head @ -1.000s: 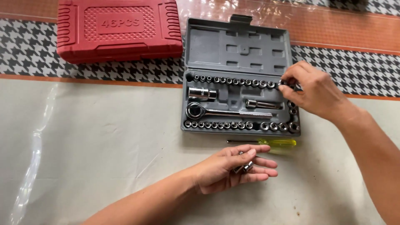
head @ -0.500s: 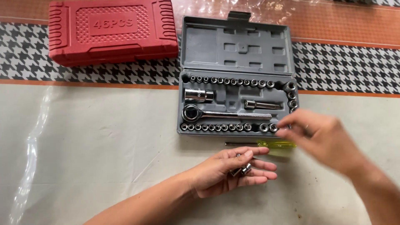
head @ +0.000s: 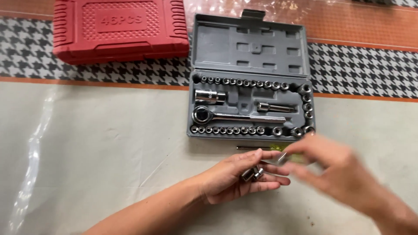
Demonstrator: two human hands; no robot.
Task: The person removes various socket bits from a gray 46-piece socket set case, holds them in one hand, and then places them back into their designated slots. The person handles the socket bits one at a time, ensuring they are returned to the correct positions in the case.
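Grey case: an open grey plastic socket-set case (head: 250, 52) lies at the far middle of the table cover, its lid folded back toward the far edge.
Case content: a row of small chrome sockets (head: 244, 82) runs along the far side of the tray, a second row (head: 230, 129) along the near side, and more go down the right side; between the rows lie a chrome ratchet handle (head: 237, 116), a large chrome socket (head: 210, 96) and a short chrome extension bar (head: 270, 107).
Left hand: the left hand (head: 237, 176) rests palm up on the pale plastic table cover (head: 100, 143), just before the near edge of the case; the fingers are half curled and cradle two small chrome sockets (head: 252, 174) on the palm.
Right hand: the right hand (head: 337, 172) is blurred, just right of the left hand and touching or almost touching its fingertips; the fingers seem pinched together near something small and shiny, but I cannot tell if it grips anything.
Screwdriver: a yellow-handled tool with a thin dark shaft (head: 252, 148) lies between the case and the hands, partly hidden by them.
Red case: a closed red plastic tool case (head: 122, 28) sits at the far left, on a black-and-white houndstooth cloth (head: 361, 69).
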